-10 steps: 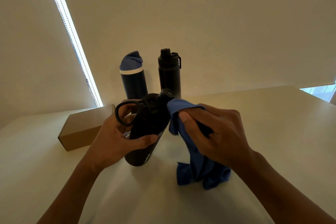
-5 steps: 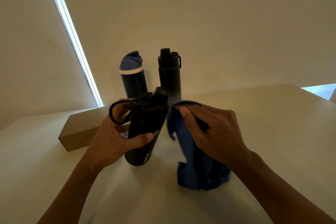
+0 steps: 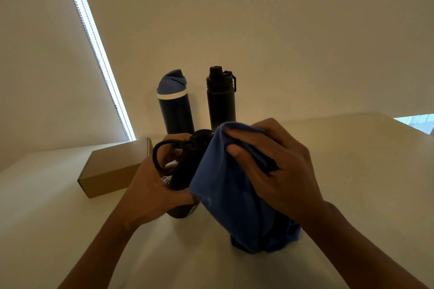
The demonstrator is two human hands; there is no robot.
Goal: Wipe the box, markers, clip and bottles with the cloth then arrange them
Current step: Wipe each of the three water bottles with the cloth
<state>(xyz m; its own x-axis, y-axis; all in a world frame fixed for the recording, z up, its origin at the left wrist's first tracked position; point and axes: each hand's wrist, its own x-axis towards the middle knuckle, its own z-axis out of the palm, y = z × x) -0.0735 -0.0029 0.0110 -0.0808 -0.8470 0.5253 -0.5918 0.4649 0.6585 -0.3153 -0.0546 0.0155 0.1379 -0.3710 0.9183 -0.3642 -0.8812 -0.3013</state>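
Nearest on the table (image 3: 70, 230), the right hand (image 3: 279, 171) presses a bunched blue cloth (image 3: 234, 199) over a black bottle (image 3: 185, 171), fingers curled into the fabric. Left hand (image 3: 150, 192) wraps the bottle's body, apparently tilted. Farther left lies a cardboard box (image 3: 112, 169); beyond stand a navy bottle (image 3: 176, 108) and a matte black bottle (image 3: 220, 101).

Both forearms are bare up to the near picture edge, with no sleeve showing; the left hand (image 3: 152, 192) and right hand (image 3: 274, 166) are bare.
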